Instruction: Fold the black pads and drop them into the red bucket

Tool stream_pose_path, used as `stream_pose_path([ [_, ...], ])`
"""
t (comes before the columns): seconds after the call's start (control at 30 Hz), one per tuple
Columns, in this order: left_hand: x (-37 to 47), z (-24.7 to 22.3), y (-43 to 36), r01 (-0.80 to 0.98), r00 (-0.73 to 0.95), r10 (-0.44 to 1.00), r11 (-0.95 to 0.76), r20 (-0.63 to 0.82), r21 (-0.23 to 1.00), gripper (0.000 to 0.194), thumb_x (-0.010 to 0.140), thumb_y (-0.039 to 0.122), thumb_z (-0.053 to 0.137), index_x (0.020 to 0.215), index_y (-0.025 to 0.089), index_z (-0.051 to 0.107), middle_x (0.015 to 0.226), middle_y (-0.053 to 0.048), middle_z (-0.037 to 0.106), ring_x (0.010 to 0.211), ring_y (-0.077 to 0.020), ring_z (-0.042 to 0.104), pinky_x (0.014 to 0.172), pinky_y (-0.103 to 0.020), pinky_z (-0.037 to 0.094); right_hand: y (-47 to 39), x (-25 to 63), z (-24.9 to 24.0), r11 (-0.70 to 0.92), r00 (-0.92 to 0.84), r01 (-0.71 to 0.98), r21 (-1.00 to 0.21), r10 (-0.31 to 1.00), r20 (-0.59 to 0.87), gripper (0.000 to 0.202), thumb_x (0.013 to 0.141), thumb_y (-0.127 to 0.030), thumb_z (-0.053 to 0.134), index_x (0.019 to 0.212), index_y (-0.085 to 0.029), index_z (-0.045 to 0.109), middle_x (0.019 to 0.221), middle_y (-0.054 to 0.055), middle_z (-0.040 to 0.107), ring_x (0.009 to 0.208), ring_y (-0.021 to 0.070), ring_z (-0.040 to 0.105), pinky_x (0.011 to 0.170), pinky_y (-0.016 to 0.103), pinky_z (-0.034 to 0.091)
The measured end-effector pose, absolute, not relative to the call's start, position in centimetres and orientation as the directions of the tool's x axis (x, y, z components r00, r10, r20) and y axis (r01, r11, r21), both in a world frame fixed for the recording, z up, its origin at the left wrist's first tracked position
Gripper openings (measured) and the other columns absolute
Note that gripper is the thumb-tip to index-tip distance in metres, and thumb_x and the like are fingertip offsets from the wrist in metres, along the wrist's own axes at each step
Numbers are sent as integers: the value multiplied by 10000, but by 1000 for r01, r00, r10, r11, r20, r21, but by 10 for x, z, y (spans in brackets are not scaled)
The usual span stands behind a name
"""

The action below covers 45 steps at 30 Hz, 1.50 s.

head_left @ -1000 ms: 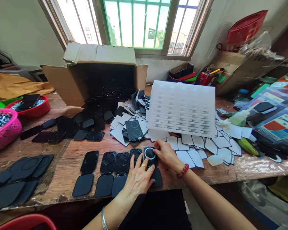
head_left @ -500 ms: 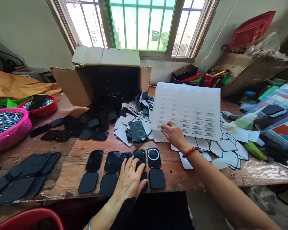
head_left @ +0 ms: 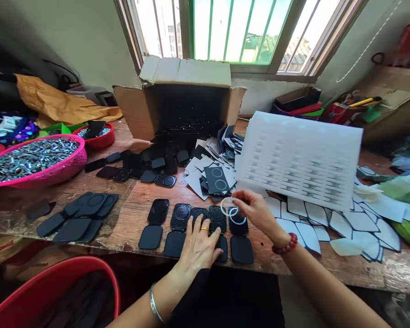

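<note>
One white ring (head_left: pixel 222 211) is now pinched in the right hand (head_left: pixel 254 210), which half a second ago was at the white sheet (head_left: pixel 302 161); it hangs by the rightmost black pad (head_left: pixel 242 249). The left hand (head_left: pixel 198 246), fingers spread, partly covers neighbouring pads (head_left: pixel 217 214). A cardboard box (head_left: pixel 134 109) stands behind.

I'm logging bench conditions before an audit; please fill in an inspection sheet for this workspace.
Surface: brown wood-look tabletop, glare at its right front.
Job's things: black cases in a row; the rightmost case carries a white ring.
Clutter: loose card heap; pink basket of small metal pieces.
Hands: left hand spread over the middle cases; right hand pinches a pale ring.
Cables: dark cord by the left wall; use unclear.
Surroundings: barred window; open cardboard box at the back.
</note>
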<state>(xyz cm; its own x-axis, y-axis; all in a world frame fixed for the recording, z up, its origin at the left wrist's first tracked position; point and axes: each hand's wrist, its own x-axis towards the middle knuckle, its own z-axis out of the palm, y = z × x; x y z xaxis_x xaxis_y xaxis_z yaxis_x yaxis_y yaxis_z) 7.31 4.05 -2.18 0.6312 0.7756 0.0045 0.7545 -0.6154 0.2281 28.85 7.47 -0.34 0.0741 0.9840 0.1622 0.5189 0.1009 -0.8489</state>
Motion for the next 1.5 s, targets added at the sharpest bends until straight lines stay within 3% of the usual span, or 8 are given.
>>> stream_pose_path([
  [0.27,74,-26,40,761,623,783,-604,-2,237,516,786,407,744,1263,243,633,1334,-165,559,1330,-398,428,1101,-633,316,86,253,-31,86,-5,620,-780,994,105,114,841,-173,563,787,-172,663,709,20,664,612,145,567,594,262,457],
  [0.57,72,-20,45,720,672,740,-646,-23,255,502,841,456,672,1277,211,626,1389,-134,566,1376,-398,385,1131,-642,275,76,254,-42,221,-164,799,-559,975,150,271,880,-39,464,934,-163,699,966,89,606,875,182,584,806,300,470],
  [0.87,71,-33,46,698,692,715,-698,97,161,472,815,448,703,1229,224,659,1330,-132,618,1312,-372,474,1103,-610,334,60,247,-28,311,-271,873,-374,950,159,160,872,-60,541,859,-159,666,925,91,602,889,211,538,800,321,454],
  [1.03,69,-45,45,684,686,695,-717,215,133,426,824,445,695,1207,262,663,1287,-104,648,1273,-339,506,1114,-566,308,71,288,-16,174,-58,908,-382,953,296,130,909,-132,530,901,-188,647,900,49,625,826,167,574,762,268,462],
  [1.23,73,-41,43,698,670,704,-705,235,122,365,816,363,711,1163,256,674,1235,-91,673,1263,-325,514,1132,-543,282,88,397,10,-163,370,893,-420,796,478,209,874,-142,462,959,-120,651,982,162,595,939,286,556,866,435,443],
  [1.5,75,-53,47,691,684,697,-714,216,117,340,812,355,694,1131,241,676,1227,-110,668,1275,-355,495,1114,-600,284,94,443,15,-180,463,835,-520,740,488,111,747,-256,627,691,-164,654,754,69,596,745,218,574,770,373,481],
])
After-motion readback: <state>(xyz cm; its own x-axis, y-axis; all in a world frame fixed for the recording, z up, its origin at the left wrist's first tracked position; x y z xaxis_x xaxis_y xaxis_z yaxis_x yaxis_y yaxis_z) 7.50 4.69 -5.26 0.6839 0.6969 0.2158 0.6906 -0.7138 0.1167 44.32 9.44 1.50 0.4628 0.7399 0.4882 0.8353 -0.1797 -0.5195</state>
